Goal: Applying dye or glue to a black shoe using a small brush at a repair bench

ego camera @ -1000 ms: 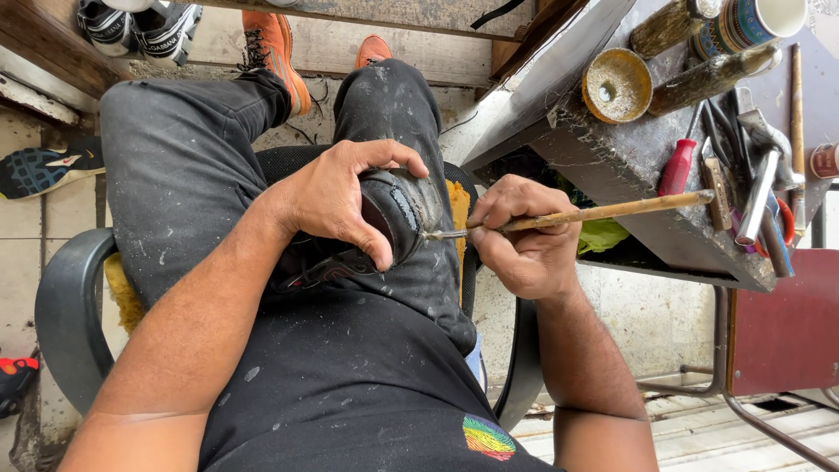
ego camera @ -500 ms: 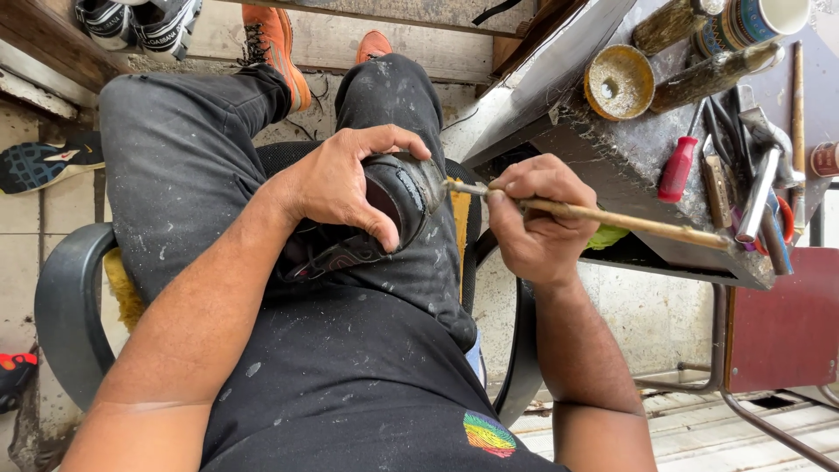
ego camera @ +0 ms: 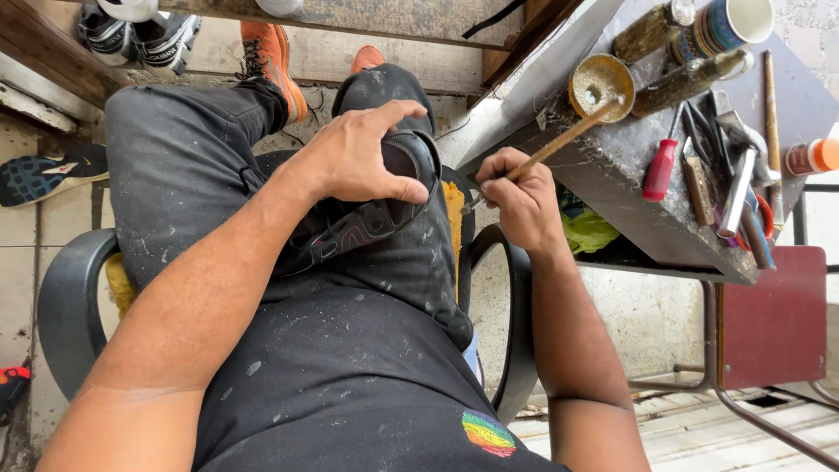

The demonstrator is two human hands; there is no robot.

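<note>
The left hand curls over the top of a black shoe, fingers spread across its upper and the thumb pressed against its side, so the hand has a firm hold of it; the shoe rests on the person's right thigh, just under the palm, with its dark sole edge and a red-trimmed strip showing below the thumb. Past the knuckles of that hand lie grey, paint-flecked trousers and, farther off, an orange shoe on the person's foot. Just beside the black shoe, to its right, the right hand is closed in a pinch around a thin wooden-handled brush, whose lower tip points toward the shoe's edge (whether it touches is hard to tell). The brush handle slants up and away from the fingers toward a small round tin on the metal workbench. Farther right of that hand lie a red-handled screwdriver, a hammer among other tools, and a mug near the bench's far corner.
</note>
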